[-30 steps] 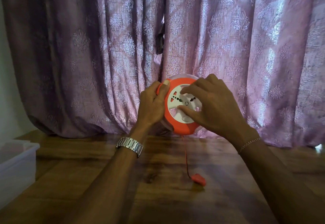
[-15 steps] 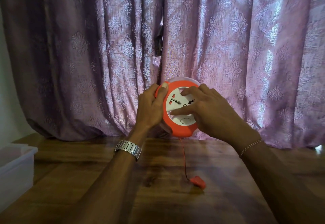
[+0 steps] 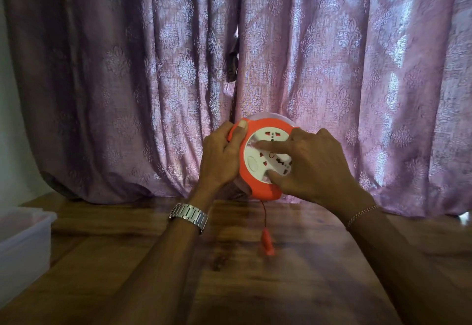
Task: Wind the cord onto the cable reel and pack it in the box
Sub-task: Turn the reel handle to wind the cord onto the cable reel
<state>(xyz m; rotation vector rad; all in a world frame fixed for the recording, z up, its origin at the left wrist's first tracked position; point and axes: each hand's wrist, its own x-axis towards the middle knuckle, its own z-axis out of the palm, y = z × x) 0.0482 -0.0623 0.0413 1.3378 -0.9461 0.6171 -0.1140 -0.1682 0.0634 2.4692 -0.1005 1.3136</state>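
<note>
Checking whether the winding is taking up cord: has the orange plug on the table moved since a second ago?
Yes. The plug has been drawn toward the cable reel, nearer the table's far edge, with less cord left out.

Orange-and-white cable reel [image 3: 258, 186], orange plug [image 3: 267, 242], mauve damask-patterned curtain [image 3: 332, 69].
</note>
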